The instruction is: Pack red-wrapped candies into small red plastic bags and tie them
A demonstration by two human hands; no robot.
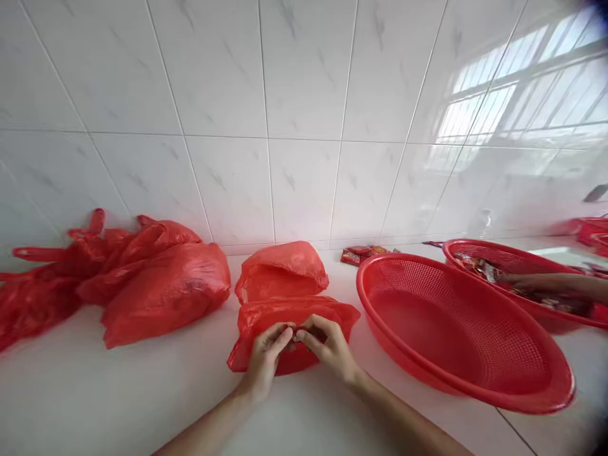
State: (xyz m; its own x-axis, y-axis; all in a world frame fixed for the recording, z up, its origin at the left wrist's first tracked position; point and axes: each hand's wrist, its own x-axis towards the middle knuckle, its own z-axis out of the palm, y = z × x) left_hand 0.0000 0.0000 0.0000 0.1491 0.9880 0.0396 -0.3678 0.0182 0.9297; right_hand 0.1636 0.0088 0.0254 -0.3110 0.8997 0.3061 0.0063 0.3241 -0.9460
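Observation:
My left hand (267, 354) and my right hand (329, 347) meet over an opened red plastic bag (349, 313) on the counter. Thumbs and forefingers of both are pinched around a small brownish item (294, 335), mostly covered by the fingertips and too small to name. Just behind lies a second red plastic bag (285, 263), its mouth gaping toward me. To the right of my right hand stands a red perforated plastic basket (418, 335), with nothing visible inside.
Filled red plastic bags (175, 285) are heaped at left. Several small red packets (363, 253) lie by the tiled wall (304, 183). Another red basket (503, 250) at far right holds small wrapped pieces, with another person's hand (527, 282) in it.

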